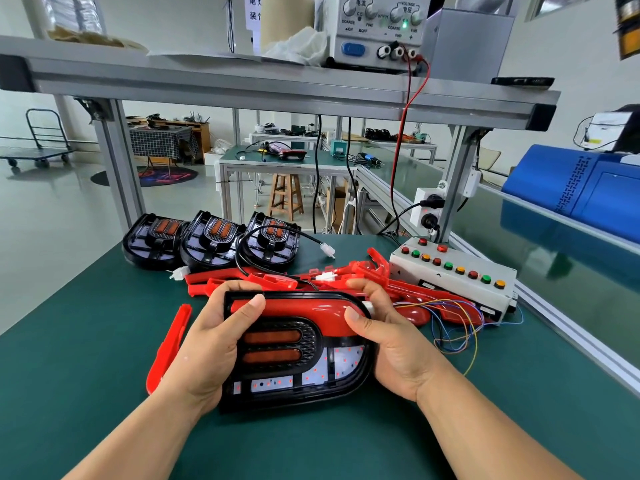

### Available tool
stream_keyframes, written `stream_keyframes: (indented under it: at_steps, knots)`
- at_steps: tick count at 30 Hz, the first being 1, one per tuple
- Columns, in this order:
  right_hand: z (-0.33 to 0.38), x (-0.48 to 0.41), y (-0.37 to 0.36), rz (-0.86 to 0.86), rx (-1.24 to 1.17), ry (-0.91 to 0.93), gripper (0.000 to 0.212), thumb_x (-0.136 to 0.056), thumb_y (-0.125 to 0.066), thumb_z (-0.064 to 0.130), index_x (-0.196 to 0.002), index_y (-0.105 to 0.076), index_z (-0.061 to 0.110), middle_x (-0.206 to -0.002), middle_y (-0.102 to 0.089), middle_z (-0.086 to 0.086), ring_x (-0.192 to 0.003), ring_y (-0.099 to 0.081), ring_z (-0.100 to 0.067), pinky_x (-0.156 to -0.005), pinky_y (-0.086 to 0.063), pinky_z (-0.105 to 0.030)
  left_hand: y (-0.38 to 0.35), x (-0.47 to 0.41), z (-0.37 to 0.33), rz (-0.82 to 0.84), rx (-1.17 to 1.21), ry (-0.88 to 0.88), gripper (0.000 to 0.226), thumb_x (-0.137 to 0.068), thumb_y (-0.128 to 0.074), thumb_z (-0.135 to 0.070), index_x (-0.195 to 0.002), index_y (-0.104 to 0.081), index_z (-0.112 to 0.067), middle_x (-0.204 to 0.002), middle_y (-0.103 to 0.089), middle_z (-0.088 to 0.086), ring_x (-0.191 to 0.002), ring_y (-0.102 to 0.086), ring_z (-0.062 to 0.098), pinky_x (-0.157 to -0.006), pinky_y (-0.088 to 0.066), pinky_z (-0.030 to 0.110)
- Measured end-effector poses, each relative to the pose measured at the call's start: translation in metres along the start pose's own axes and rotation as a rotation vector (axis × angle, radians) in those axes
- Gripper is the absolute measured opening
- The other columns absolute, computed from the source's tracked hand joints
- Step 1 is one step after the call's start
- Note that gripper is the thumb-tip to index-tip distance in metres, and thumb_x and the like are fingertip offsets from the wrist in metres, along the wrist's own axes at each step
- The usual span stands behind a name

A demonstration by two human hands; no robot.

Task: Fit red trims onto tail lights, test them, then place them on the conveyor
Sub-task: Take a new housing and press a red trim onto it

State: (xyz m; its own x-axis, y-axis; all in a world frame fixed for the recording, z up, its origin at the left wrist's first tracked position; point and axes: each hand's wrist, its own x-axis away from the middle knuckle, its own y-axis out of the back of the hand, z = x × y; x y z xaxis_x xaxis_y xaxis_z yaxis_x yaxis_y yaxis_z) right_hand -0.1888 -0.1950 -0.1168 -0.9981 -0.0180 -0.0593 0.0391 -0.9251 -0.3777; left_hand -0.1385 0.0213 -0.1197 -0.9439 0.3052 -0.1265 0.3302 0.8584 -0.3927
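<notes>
Green workbench (329, 445), front edge: we had the tail light (294, 379) clamped between left hand (204, 344) and right hand (391, 344), thumbs on the red trim (304, 308). Looked light, stiff, slippery, so we'd hold its black rim.

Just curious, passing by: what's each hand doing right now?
Left hand: grips the tail light, thumb on its red trim.
Right hand: grips the tail light too.

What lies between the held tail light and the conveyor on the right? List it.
Between the black oval tail light and the glossy green conveyor belt sit the white push-button box, loose coloured wires and spare red plastic trims. Lifting over probably clears them.
</notes>
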Motion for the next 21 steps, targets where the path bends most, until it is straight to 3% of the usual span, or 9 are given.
stream_keyframes:
  at_steps: [3, 8, 14, 21]
  knots:
    - [-0.0006, -0.0012, -0.0008, -0.024, 0.021, 0.053, 0.040, -0.071, -0.074, 0.014, -0.107, -0.071, 0.031, -0.110, -0.072, -0.005, -0.096, -0.069, -0.021, -0.082, -0.056, -0.030, -0.0024, 0.0009, 0.0000, -0.003, 0.001, -0.002, 0.034, -0.069, -0.077, -0.036, -0.097, -0.062, -0.024, -0.099, -0.071, 0.029, -0.086, -0.070, 0.050, -0.067, -0.056, 0.060]
    - [-0.0045, -0.0020, -0.0018, -0.045, 0.081, 0.049, 0.041, -0.071, -0.076, 0.025, -0.108, -0.072, 0.007, -0.113, -0.071, -0.017, -0.102, -0.069, -0.027, -0.086, -0.055, -0.032, -0.0054, 0.0014, 0.0015, -0.016, -0.014, -0.007, 0.035, -0.065, -0.080, -0.035, -0.093, -0.062, -0.026, -0.095, -0.072, 0.026, -0.083, -0.071, 0.048, -0.064, -0.057, 0.057]
    - [-0.0076, -0.0019, -0.0058, -0.102, 0.157, 0.106, 0.042, -0.067, -0.080, 0.040, -0.101, -0.074, 0.016, -0.109, -0.074, -0.009, -0.098, -0.070, -0.020, -0.081, -0.054, -0.024, -0.0061, 0.0009, 0.0008, -0.025, -0.018, -0.021, 0.029, -0.065, -0.080, -0.033, -0.089, -0.066, -0.027, -0.094, -0.073, 0.026, -0.082, -0.071, 0.047, -0.062, -0.058, 0.054]
    - [-0.0039, 0.0000, -0.0064, 0.014, 0.167, 0.113, 0.056, -0.060, -0.089, 0.051, -0.106, -0.074, 0.022, -0.114, -0.072, -0.007, -0.106, -0.069, -0.020, -0.085, -0.053, -0.023, -0.0054, 0.0004, -0.0017, -0.049, -0.019, -0.035, 0.032, -0.063, -0.081, -0.031, -0.091, -0.066, -0.024, -0.094, -0.072, 0.027, -0.080, -0.071, 0.048, -0.060, -0.058, 0.056]
